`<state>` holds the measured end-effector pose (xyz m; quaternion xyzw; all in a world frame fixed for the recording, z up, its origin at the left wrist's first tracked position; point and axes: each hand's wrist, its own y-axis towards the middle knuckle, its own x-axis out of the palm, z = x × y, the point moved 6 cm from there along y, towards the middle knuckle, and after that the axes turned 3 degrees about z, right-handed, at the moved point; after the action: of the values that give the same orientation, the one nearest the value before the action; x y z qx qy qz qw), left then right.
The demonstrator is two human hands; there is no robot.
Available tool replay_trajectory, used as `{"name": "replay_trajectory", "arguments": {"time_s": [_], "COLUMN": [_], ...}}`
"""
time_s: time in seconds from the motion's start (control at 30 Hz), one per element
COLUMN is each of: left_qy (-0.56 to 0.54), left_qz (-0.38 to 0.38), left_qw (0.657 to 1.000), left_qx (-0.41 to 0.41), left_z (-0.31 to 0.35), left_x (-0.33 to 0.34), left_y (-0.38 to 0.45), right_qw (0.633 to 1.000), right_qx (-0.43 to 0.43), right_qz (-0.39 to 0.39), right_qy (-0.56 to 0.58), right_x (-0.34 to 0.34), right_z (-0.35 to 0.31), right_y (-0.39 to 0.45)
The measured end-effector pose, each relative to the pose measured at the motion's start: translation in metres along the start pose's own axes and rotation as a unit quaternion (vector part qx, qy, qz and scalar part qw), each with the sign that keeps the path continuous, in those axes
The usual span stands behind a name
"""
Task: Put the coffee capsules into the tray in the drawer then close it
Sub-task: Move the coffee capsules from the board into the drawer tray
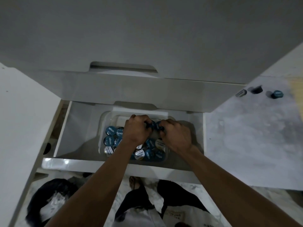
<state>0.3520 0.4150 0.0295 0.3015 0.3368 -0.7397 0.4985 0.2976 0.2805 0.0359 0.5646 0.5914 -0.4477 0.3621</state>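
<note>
Hands meet over a clear plastic tray (102, 126) in an open white drawer (78, 128), seen from our head-worn camera. Our left hand (136, 130) and right hand (177, 136) each have their fingers curled round dark coffee capsules (153, 125) at the far end of the tray, which sits right of the drawer's middle. Below the wrists, the near end of the tray already carries a crowd of blue-lidded and silver-lidded capsules (111, 130), lying touching one another. Three loose capsules (277, 94) remain on the marbled counter (246, 136) to the right, well apart from the drawer.

To do this step well, we judge the capsules should be lowered into the bare far end and released low, so none bounce over the tray's wall, with the counter's three fetched before the drawer is pushed shut.

How many capsules each hand holds we cannot tell; the knuckles hide them. Dim light blurs the lid print, and the forearms cover the middle of the tray.
</note>
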Motion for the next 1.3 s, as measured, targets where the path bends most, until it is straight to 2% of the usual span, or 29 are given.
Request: {"name": "replay_trajectory", "arguments": {"time_s": [0.3,0.53,0.8,1.03,1.3], "left_qy": [0.010,0.024,-0.010,0.044,0.075], "left_qz": [-0.018,-0.031,-0.021,-0.057,-0.060], "left_qw": [1.000,0.999,1.000,0.997,0.994], "left_qx": [-0.015,-0.004,0.003,0.039,0.049], "left_z": [-0.005,-0.008,-0.012,-0.008,-0.005], "left_x": [0.007,0.007,0.006,0.015,0.015], "left_y": [0.003,0.001,0.000,0.001,-0.001], "right_qw": [0.999,0.999,0.996,0.993,0.992], "right_qx": [-0.028,-0.023,-0.021,-0.033,-0.023], "right_qz": [-0.013,-0.029,-0.069,-0.112,-0.120], "right_qy": [-0.018,0.021,0.046,0.018,0.032], "right_x": [0.004,0.002,-0.002,0.002,0.002], "right_z": [0.000,0.001,0.006,0.003,0.005], "right_y": [0.002,0.002,0.007,0.004,0.002]}}
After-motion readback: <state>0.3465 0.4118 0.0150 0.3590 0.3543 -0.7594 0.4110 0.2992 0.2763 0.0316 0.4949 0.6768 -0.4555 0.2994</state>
